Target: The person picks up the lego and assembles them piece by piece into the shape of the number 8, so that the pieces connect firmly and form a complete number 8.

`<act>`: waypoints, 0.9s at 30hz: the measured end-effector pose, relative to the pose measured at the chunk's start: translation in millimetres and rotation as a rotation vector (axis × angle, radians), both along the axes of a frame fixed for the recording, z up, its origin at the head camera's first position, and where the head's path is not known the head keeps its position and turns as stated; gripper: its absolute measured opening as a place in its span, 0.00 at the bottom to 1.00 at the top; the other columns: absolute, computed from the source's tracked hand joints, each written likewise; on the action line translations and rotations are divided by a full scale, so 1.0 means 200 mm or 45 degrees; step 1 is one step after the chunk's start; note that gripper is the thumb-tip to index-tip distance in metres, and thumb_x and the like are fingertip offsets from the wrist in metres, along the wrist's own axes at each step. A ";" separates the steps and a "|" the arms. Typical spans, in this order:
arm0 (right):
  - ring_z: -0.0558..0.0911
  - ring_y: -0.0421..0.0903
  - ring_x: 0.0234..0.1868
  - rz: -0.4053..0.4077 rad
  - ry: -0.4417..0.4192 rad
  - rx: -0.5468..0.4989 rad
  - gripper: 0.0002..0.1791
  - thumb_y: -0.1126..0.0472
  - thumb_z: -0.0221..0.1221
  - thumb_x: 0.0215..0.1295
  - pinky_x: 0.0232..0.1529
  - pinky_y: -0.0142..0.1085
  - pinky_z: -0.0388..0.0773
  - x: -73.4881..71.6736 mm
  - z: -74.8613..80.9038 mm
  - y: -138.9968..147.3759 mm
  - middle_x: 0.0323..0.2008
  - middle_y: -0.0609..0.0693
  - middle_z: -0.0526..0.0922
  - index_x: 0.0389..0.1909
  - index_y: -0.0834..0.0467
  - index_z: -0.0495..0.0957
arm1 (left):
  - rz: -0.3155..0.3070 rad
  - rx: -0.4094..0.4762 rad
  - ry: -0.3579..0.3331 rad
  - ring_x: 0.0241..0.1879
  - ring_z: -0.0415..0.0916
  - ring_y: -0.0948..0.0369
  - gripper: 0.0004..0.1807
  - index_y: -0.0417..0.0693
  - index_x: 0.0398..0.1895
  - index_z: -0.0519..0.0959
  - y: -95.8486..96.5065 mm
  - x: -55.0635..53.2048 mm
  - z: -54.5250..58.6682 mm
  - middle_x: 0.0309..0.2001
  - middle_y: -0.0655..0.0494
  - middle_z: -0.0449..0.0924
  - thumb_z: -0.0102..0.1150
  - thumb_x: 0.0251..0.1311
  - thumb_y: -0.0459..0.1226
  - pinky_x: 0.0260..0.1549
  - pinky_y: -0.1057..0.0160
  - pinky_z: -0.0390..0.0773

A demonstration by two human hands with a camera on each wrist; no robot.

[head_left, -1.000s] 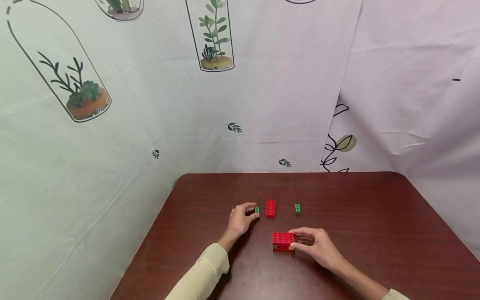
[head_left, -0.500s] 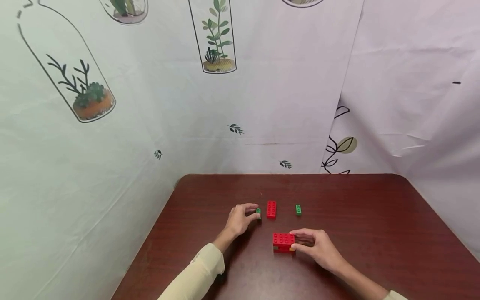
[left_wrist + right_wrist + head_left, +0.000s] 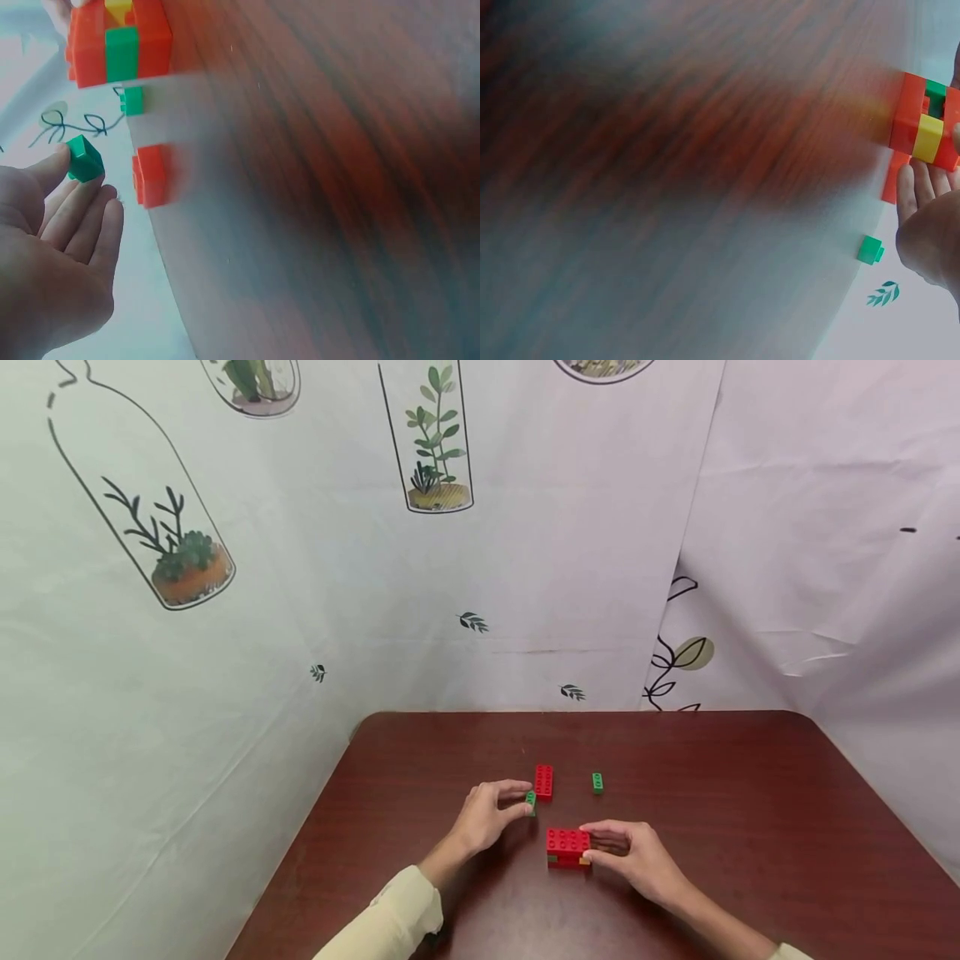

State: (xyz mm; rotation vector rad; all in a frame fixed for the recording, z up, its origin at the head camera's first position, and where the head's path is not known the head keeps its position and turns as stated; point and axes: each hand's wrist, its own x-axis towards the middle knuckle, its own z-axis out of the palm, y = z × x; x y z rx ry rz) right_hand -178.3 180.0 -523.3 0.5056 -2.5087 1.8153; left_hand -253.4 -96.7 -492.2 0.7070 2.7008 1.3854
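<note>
My left hand (image 3: 482, 817) pinches a small green brick (image 3: 531, 802) between thumb and fingers. In the left wrist view that green brick (image 3: 85, 159) is lifted off the table. My right hand (image 3: 639, 860) holds the right end of a red brick stack (image 3: 567, 840) standing on the table. Between the stack's two red layers, a yellow brick (image 3: 928, 138) shows in the right wrist view, and a green brick (image 3: 122, 55) in the left wrist view. Just beyond the left fingertips lies a loose red brick (image 3: 543, 782) with studs up.
Farther right on the dark wooden table (image 3: 712, 810) lies another small green brick (image 3: 597, 783). A pale cloth backdrop (image 3: 525, 560) with printed plants hangs behind the table's far edge and along both sides.
My left hand has moved right and nearer the stack, carrying the green brick with it. The right hand stays on the stack. The head view has tilted slightly.
</note>
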 end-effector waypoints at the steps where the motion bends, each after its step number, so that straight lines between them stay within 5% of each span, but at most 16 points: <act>1: 0.90 0.44 0.48 0.000 0.001 0.000 0.21 0.63 0.75 0.64 0.47 0.28 0.84 0.00 0.00 0.00 0.50 0.61 0.89 0.55 0.68 0.86 | -0.007 0.001 -0.006 0.58 0.84 0.57 0.21 0.47 0.63 0.86 0.00 0.01 0.00 0.54 0.57 0.89 0.73 0.68 0.41 0.61 0.47 0.80; 13: 0.90 0.45 0.49 0.005 -0.003 0.004 0.21 0.63 0.75 0.64 0.48 0.32 0.85 0.00 0.00 0.00 0.50 0.61 0.89 0.55 0.68 0.85 | -0.134 0.172 -0.076 0.50 0.88 0.61 0.21 0.40 0.59 0.86 0.04 0.12 0.02 0.51 0.53 0.90 0.75 0.65 0.35 0.50 0.66 0.84; 27: 0.90 0.42 0.47 0.022 0.055 -0.036 0.21 0.65 0.75 0.64 0.47 0.29 0.84 0.00 -0.01 0.00 0.48 0.62 0.90 0.54 0.70 0.85 | -0.179 0.275 -0.144 0.47 0.89 0.60 0.20 0.38 0.58 0.86 0.08 0.20 0.03 0.50 0.52 0.90 0.75 0.64 0.32 0.47 0.69 0.84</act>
